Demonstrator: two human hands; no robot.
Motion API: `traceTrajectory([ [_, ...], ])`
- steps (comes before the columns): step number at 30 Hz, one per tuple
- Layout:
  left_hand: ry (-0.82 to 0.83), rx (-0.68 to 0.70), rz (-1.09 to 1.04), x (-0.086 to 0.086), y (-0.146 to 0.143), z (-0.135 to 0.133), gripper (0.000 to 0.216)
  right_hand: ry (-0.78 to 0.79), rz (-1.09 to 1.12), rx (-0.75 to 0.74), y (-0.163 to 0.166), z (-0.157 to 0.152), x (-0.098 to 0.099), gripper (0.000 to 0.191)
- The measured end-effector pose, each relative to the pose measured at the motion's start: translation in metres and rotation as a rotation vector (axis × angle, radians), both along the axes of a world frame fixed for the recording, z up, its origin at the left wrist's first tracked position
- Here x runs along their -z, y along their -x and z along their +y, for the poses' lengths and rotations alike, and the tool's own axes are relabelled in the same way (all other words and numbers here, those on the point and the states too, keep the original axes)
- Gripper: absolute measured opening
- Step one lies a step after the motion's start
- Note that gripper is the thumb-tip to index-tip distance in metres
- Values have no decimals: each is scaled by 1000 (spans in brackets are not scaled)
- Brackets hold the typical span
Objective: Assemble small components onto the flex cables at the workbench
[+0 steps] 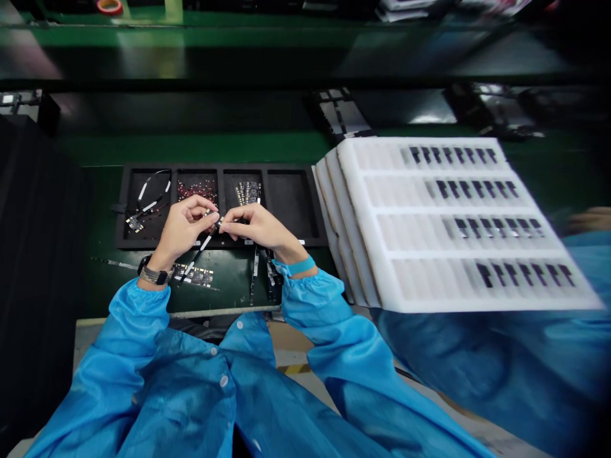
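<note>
My left hand (185, 226) and my right hand (258, 228) meet over a black compartment tray (291, 245). Between their fingertips is a small circuit board with a narrow black-and-white flex strip (203, 245) slanting down to the left. Both hands pinch this piece, the left at its upper end, the right from the side. Below the left wrist, a row of joined circuit boards (195, 275) lies on the green bench. More dark strips (255, 277) lie below the right hand. In the tray are red-wired parts (198, 189), boards (247, 192) and loose white-labelled strips (155, 203).
Stacked white foam trays (382, 203) stand at the right, the top one holding rows of black parts. A co-worker's blue sleeve (589, 261) shows beyond them. Dark stacked material (38, 273) borders the left. Black fixtures (341, 114) and a tape roll (109, 6) sit farther back.
</note>
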State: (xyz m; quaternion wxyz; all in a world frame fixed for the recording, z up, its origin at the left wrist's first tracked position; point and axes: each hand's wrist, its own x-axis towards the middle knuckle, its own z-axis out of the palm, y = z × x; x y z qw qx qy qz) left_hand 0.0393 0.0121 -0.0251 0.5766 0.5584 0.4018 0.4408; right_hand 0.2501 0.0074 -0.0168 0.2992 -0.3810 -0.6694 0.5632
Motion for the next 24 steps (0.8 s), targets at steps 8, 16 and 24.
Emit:
traceTrajectory([
  [8, -30, 12, -42, 1, 1, -1, 31, 12, 20, 25, 4, -1, 3, 39],
  [16, 21, -33, -133, 4, -2, -3, 43, -28, 59, 115, 5, -2, 5, 42],
  [24, 30, -47, -139, 10, -7, -4, 40, -65, 65, 138, 4, 1, 12, 39],
])
